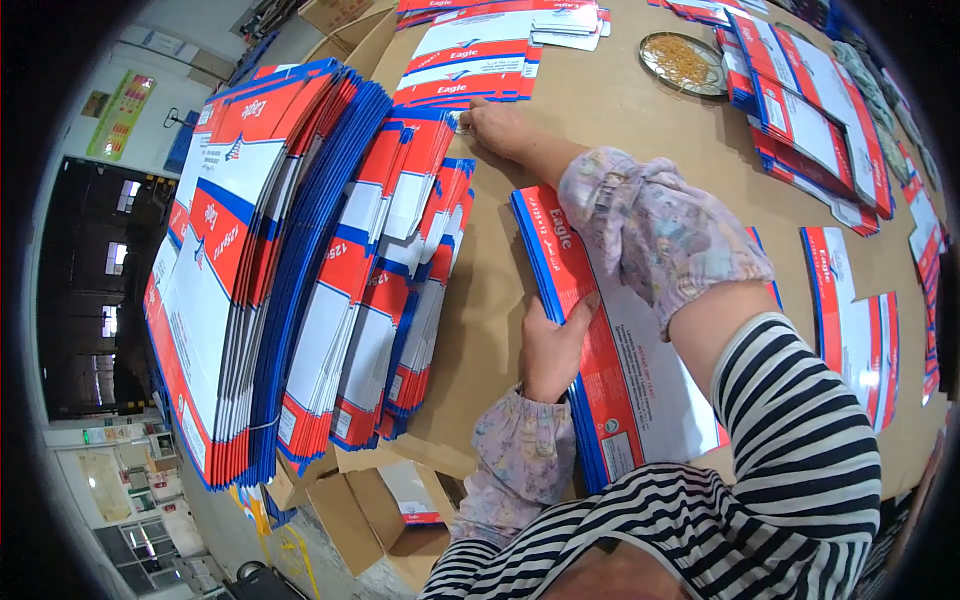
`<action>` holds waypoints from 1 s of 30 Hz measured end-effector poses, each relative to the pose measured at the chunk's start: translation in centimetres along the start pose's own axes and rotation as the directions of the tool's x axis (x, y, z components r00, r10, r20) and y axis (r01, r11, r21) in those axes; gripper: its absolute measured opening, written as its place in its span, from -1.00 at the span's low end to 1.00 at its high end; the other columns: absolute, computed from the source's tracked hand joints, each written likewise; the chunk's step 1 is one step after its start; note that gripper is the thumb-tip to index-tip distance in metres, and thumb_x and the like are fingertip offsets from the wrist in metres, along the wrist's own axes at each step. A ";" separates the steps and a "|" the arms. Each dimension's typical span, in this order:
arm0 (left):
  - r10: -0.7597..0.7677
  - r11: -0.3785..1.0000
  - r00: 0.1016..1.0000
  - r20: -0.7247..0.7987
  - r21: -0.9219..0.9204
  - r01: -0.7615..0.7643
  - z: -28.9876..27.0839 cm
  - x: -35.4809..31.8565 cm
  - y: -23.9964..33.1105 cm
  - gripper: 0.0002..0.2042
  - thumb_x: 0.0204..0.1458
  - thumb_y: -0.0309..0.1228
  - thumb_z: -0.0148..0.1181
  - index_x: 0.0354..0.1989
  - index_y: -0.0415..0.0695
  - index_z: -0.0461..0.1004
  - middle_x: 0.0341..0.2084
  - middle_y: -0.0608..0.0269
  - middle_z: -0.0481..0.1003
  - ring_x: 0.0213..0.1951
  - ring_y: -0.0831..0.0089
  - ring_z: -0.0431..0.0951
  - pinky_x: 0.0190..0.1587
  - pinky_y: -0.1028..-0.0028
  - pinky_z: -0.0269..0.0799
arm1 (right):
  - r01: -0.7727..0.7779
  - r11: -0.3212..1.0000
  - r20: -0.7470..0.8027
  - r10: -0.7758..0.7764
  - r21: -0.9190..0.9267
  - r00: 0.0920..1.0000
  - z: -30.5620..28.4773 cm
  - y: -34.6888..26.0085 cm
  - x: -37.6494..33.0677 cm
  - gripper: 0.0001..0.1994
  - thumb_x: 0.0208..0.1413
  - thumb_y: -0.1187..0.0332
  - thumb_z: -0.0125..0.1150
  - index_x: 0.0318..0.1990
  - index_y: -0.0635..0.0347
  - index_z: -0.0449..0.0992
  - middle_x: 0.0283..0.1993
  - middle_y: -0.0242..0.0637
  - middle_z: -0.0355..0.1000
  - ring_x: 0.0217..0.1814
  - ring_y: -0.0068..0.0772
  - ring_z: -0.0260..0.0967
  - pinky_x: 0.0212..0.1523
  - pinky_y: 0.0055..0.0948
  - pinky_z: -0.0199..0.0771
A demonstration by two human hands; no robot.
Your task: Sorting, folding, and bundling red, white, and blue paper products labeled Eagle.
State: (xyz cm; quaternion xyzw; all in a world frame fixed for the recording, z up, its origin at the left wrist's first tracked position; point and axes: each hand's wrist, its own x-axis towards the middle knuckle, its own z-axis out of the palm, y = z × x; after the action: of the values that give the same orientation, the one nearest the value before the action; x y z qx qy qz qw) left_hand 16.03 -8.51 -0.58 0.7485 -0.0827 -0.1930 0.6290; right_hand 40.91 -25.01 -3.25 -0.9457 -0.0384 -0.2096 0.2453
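A stack of flat folded cartons [588, 400], red, white and blue, lies on the table right in front of me. My left hand [553, 350] grips its left edge, thumb on top and fingers around the blue side. My right arm crosses over this stack toward the far left. There my right hand [495, 128] has its fingers bent together beside the far end of the standing carton bundles [415, 200]. A small pale thing shows at its fingertips, too small to name.
A tall bundle of flat cartons [240, 270], tied with a band, leans at the left. A round tray of rubber bands [660, 45] sits at the back. More cartons [800, 110] lie at the right, others [470, 60] at the back. An open cardboard box [365, 510] stands below the table edge.
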 end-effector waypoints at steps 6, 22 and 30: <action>0.023 0.999 1.000 0.011 -0.049 -0.022 0.1 -0.1 -0.1 -0.64 -0.01 -0.25 0.27 -0.19 -0.28 0.42 -0.33 0.12 0.55 -0.31 0.39 0.53 -0.18 0.38 0.39 | -0.010 0.995 -0.103 0.000 -0.097 0.995 0.6 0.4 0.0 -0.83 -0.11 0.41 0.11 -0.31 0.16 0.50 -0.22 -0.05 0.39 -0.16 -0.01 0.42 -0.20 -0.15 0.44; 0.036 0.999 0.999 0.006 -0.028 -0.036 0.1 -0.2 0.7 -0.69 -0.03 -0.33 0.28 -0.22 -0.31 0.43 -0.32 0.12 0.55 -0.31 0.41 0.54 -0.20 0.41 0.41 | -0.427 0.463 0.305 0.316 0.777 0.898 -2.3 3.2 -1.5 -0.84 0.16 0.35 0.05 -0.35 0.27 0.42 -0.48 -0.37 0.37 -0.48 -0.61 0.34 -0.50 -0.58 0.34; 0.036 0.997 0.999 0.020 -0.074 -0.035 0.5 -0.4 0.4 -0.68 -0.02 -0.32 0.28 -0.22 -0.30 0.43 -0.34 0.11 0.55 -0.32 0.41 0.53 -0.20 0.41 0.40 | -0.414 0.377 0.324 0.281 0.828 0.903 -2.7 2.6 -1.6 -0.83 0.11 0.40 0.13 -0.22 0.34 0.45 -0.41 -0.32 0.45 -0.43 -0.59 0.42 -0.42 -0.62 0.49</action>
State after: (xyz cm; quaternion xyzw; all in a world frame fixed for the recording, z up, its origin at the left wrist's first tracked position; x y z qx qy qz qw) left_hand 15.53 -8.87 -0.21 0.7211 -0.0955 -0.1929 0.6585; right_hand 38.87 -28.56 -2.93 -0.6771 0.0429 -0.0413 0.7335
